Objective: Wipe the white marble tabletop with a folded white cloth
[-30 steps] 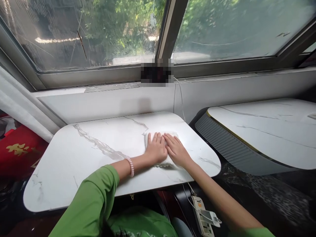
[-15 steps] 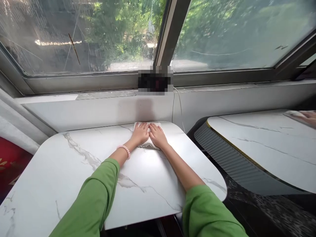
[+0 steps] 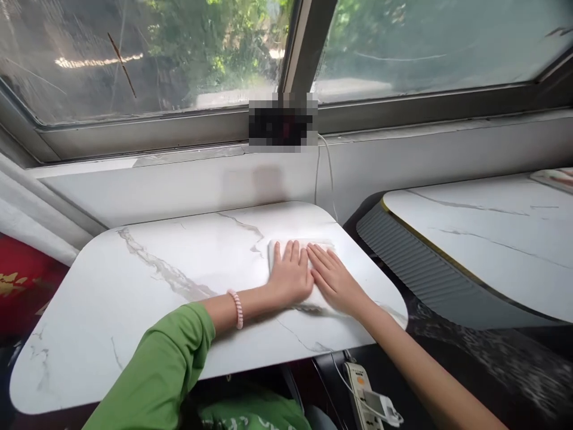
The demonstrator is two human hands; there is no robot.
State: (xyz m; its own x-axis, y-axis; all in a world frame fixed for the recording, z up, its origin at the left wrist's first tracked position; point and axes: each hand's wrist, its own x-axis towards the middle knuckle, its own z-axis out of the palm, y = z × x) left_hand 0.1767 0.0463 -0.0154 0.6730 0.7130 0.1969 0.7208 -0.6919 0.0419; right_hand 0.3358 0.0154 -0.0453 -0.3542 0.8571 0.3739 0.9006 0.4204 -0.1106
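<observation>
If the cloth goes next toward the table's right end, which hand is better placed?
Probably the right hand: it lies on the right of the cloth, nearer that end of the table. The left hand rests on the cloth too, but farther away.

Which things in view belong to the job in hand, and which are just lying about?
In the job:
left hand, flat on the cloth
right hand, likewise
cloth, under both hands
table, under the cloth

Just about:
power strip
red thing, far left, cut off
other table, right
</observation>
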